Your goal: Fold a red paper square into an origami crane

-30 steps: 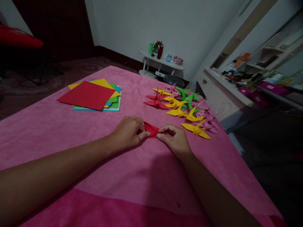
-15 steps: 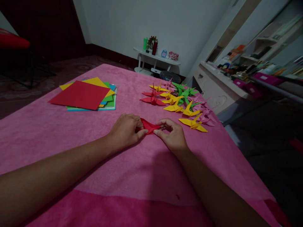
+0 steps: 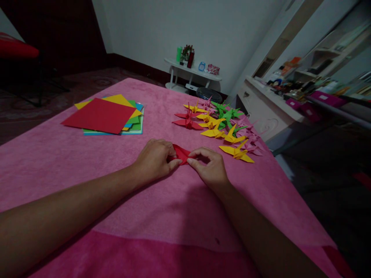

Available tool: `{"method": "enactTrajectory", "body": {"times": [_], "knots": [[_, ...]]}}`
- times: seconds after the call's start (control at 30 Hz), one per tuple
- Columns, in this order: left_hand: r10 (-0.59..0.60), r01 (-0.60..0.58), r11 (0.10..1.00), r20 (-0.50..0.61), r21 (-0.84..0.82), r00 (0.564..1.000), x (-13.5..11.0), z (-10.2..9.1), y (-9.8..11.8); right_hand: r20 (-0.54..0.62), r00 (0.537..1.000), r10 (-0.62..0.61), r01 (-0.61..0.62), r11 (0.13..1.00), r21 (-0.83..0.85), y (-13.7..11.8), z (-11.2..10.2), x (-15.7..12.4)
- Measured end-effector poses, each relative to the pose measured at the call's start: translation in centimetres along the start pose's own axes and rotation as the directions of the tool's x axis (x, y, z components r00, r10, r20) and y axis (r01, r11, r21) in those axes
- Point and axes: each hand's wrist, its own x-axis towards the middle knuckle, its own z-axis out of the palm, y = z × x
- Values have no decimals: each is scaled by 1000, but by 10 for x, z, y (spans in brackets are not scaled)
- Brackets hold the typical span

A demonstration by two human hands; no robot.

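A partly folded piece of red paper (image 3: 181,153) lies low over the pink cloth, between my two hands. My left hand (image 3: 158,157) pinches its left end, thumb in front and fingers behind. From the right, my right hand (image 3: 209,165) grips the other end between thumb and fingertips. The fingers cover both ends of the paper, so its full shape is hidden. Just beyond my right hand sit several folded paper cranes: red ones (image 3: 188,121), yellow ones (image 3: 238,152), green ones (image 3: 227,115) and pink ones (image 3: 251,142).
A stack of coloured paper with a red sheet (image 3: 100,115) on top lies at the left of the pink cloth (image 3: 116,212). Behind stands a white side table (image 3: 193,71) with small items. A cluttered white dresser (image 3: 261,106) is at the right, a red chair (image 3: 17,48) far left.
My right hand's fingers have shifted slightly left along the red paper and curled in closer. The left hand keeps its hold. The whole view has moved very slightly.
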Motion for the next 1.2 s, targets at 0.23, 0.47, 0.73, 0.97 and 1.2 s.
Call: {"method": "enactTrajectory", "body": {"times": [0.23, 0.47, 0.73, 0.97, 1.2], "knots": [[2, -2, 1000, 13, 22, 1000, 1, 0, 0, 7, 998, 56, -56, 998, 16, 0, 0, 1], [-6, 6, 1000, 1, 16, 1000, 0, 1, -1, 1, 993, 117, -117, 991, 58, -3, 1, 1], [-33, 33, 999, 4, -1, 999, 1, 0, 1, -31, 986, 163, -161, 984, 79, -7, 1, 2], [-36, 36, 999, -7, 34, 999, 1, 1, 2, 0, 995, 96, -95, 995, 25, -3, 2, 0], [3, -2, 996, -13, 90, 1000, 3, 1, 4, 96, 994, -54, 67, 987, -146, -4, 3, 3]]}}
